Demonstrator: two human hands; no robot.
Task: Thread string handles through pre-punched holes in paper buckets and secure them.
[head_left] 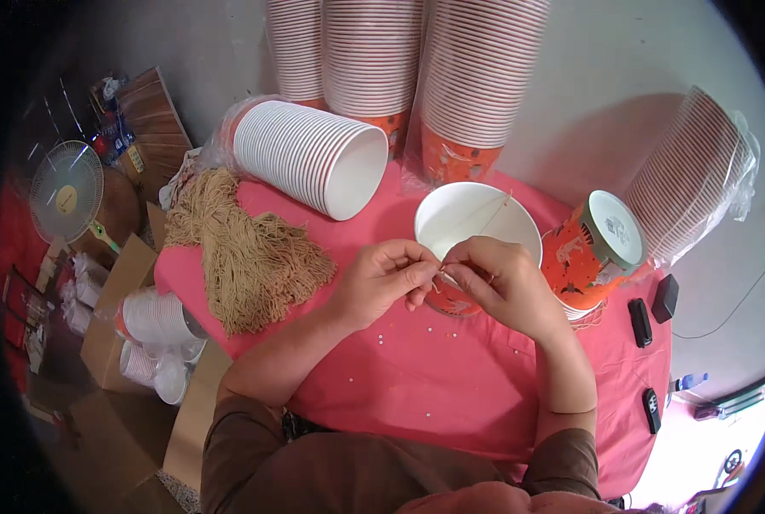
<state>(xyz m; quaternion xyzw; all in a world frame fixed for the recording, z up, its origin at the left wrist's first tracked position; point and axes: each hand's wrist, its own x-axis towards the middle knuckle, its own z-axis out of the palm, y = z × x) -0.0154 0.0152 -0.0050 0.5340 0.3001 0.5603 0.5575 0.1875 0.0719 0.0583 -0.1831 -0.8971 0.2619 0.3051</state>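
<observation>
My left hand (384, 283) and my right hand (504, 278) meet at the near rim of a paper bucket (461, 210), white inside and orange outside. Fingertips of both hands are pinched together on a thin cord (441, 269), whose ends are mostly hidden by the fingers. A fine line of cord also runs across the bucket's inside to its far right rim. To the left lies a large bundle of tan cords (258, 261). Right of the bucket, upside-down orange printed buckets (571, 261) are stacked, with loose cords by their rims.
Tall bucket stacks (485, 77) stand at the back, and a wrapped stack (305, 154) lies on its side. Another leans right (691, 171). Small pale bits dot the pink tablecloth (400, 385). Dark small objects (640, 323) lie right; cardboard boxes (125, 300) and a fan (67, 190) stand left.
</observation>
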